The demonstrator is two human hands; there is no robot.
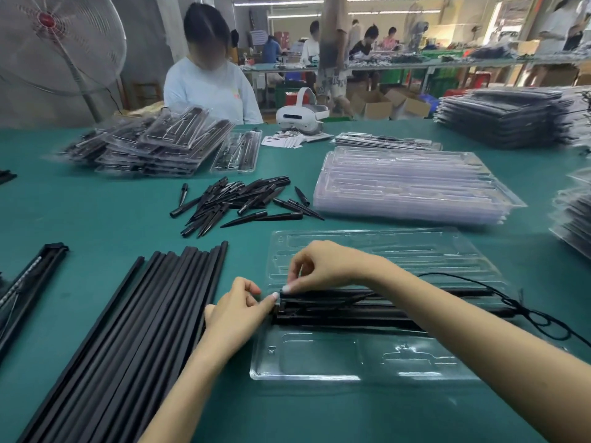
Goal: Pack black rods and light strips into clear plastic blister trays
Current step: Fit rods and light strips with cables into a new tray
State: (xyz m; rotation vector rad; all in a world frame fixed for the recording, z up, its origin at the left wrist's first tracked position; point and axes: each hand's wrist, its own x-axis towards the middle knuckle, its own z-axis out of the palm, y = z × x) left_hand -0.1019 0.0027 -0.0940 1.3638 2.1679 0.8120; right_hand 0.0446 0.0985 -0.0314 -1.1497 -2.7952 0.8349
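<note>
Dozens of loose black spikes (pixel 243 199) lie beyond our hands, one stack of empty trays (pixel 412 187) beyond on the right, black rods (pixel 134 330) fanned out just left. Our left hand (pixel 236 318) and right hand (pixel 319 266) both pinch the light strips (pixel 345 306) at their left end, seated in one clear tray (pixel 319 359).
</note>
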